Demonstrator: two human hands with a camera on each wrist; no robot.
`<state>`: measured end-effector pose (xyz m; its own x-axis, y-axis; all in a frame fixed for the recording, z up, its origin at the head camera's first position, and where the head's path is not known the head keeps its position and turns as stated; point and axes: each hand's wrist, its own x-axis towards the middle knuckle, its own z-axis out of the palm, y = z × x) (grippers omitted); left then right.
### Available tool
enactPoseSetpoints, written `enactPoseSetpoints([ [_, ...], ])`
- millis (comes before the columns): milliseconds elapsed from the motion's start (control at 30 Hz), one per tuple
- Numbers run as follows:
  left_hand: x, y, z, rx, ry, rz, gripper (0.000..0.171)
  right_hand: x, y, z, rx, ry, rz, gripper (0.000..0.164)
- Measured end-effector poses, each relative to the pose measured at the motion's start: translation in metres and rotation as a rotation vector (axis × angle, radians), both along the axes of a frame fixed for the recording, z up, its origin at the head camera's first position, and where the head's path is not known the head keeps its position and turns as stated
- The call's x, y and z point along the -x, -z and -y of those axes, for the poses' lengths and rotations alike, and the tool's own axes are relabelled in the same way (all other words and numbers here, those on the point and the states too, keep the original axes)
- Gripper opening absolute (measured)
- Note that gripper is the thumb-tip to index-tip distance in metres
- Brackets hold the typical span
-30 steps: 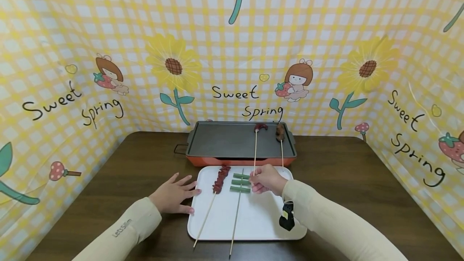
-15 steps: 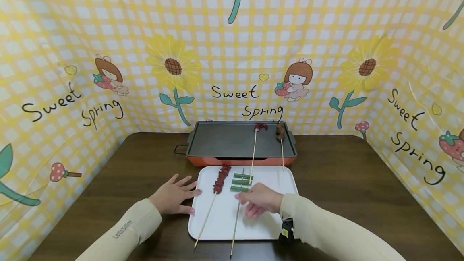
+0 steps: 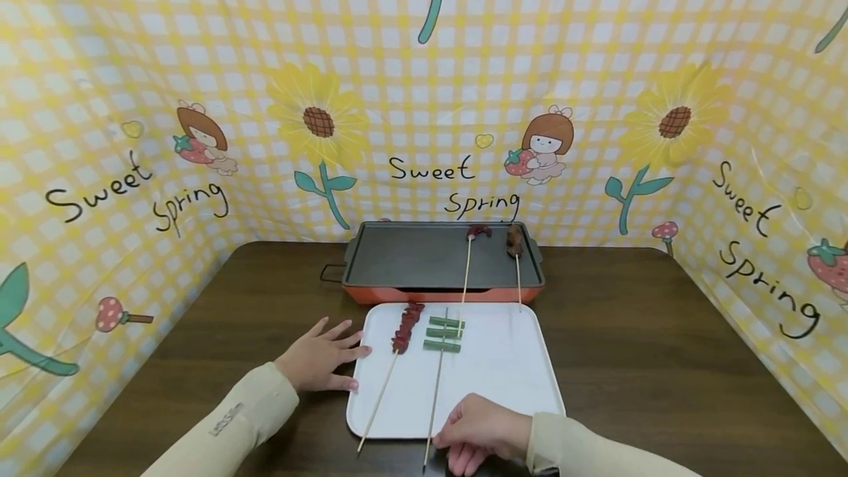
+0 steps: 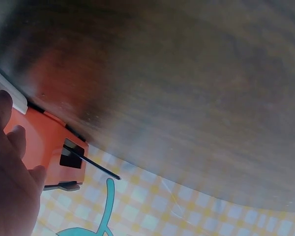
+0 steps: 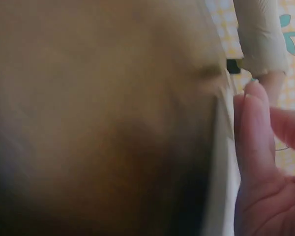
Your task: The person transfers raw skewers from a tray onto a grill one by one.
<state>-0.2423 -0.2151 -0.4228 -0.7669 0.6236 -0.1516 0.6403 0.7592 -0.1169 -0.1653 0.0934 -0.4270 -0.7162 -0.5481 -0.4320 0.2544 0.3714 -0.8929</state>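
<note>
In the head view, my right hand [image 3: 482,429] is at the near end of a skewer [image 3: 436,389] with three green vegetable pieces [image 3: 442,345], pinching its stick between thumb and index finger; the other fingers are curled. The right wrist view shows the thumb [image 5: 255,132] and fingertip close together. My left hand [image 3: 319,356] rests with spread fingers at the left edge of the white tray [image 3: 503,374]. A red meat skewer [image 3: 406,328] lies on the tray, left of the green one. Both sticks overhang the tray's near edge.
Behind the tray stands an orange grill [image 3: 377,294] with a dark flat plate [image 3: 404,256]. On its right side lie a dark red skewer [image 3: 478,231], whose stick reaches over the green pieces, and a brown meat skewer [image 3: 514,241]. A checked cloth [image 3: 424,94] hangs behind.
My right hand has let go of the dark red skewer's stick and moved toward me to the near end of the green skewer. The left hand has stayed put.
</note>
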Motion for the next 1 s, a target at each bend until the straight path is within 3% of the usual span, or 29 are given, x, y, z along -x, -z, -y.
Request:
enactPoseSetpoints([
  [167, 0.000, 0.000, 0.000, -0.002, 0.021, -0.028, 0.065, -0.013, 0.011, -0.006, 0.021, 0.038, 0.040, 0.011],
  [467, 0.001, 0.000, 0.000, 0.007, 0.017, -0.019, 0.065, -0.020, 0.020, 0.000, 0.125, -0.014, 0.059, 0.021],
  [633, -0.001, 0.000, 0.000, 0.000, 0.022, -0.012, 0.064, -0.019, 0.024, 0.009, 0.103, -0.007, 0.060, 0.018],
  [1000, -0.002, -0.003, -0.001, 0.014, 0.013, -0.012, 0.064, -0.018, 0.015, 0.017, 0.203, 0.073, 0.243, 0.018],
])
